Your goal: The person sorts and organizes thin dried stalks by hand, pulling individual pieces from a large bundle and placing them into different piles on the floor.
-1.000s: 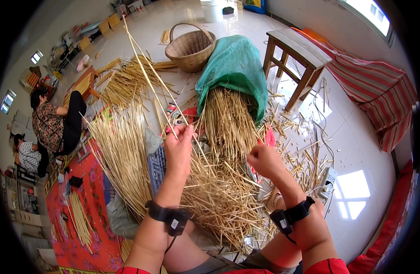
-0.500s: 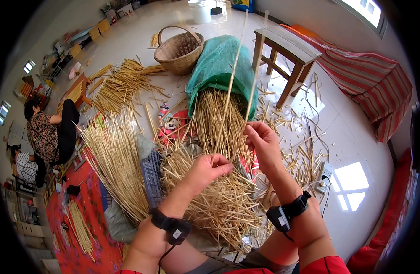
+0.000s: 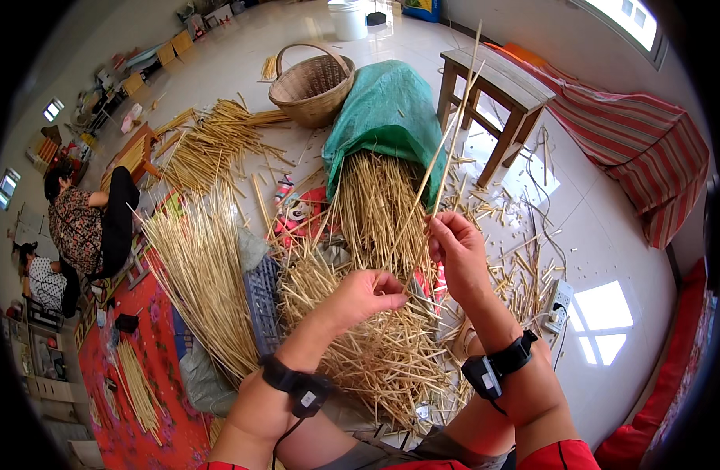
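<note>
My left hand [image 3: 364,298] is closed, thumb against fingers, on a long thin straw stalk [image 3: 417,202] that slants up to the right. Higher and to the right, my right hand [image 3: 459,251] pinches another straw stalk [image 3: 458,125], which rises steeply. The two stalks cross near their upper ends. Below my hands lies a loose heap of short straw pieces [image 3: 383,360]. Just beyond it, more straw [image 3: 375,204] spills from the mouth of a green woven sack [image 3: 387,102]. Left of the heap, a large bundle of long pale stalks [image 3: 199,274] rests by a blue plastic crate [image 3: 262,301].
A wicker basket [image 3: 313,90] stands beyond the sack, with a wooden stool [image 3: 497,86] to its right. Straw scraps and a power strip [image 3: 558,305] lie on the right floor. Two people sit at the far left, one in a patterned shirt [image 3: 76,231], near a red floral cloth [image 3: 164,376].
The stalks' upper ends have swung right and come together; before, they stood apart. My hands are slightly further right in the picture, and the whole view has shifted a little.
</note>
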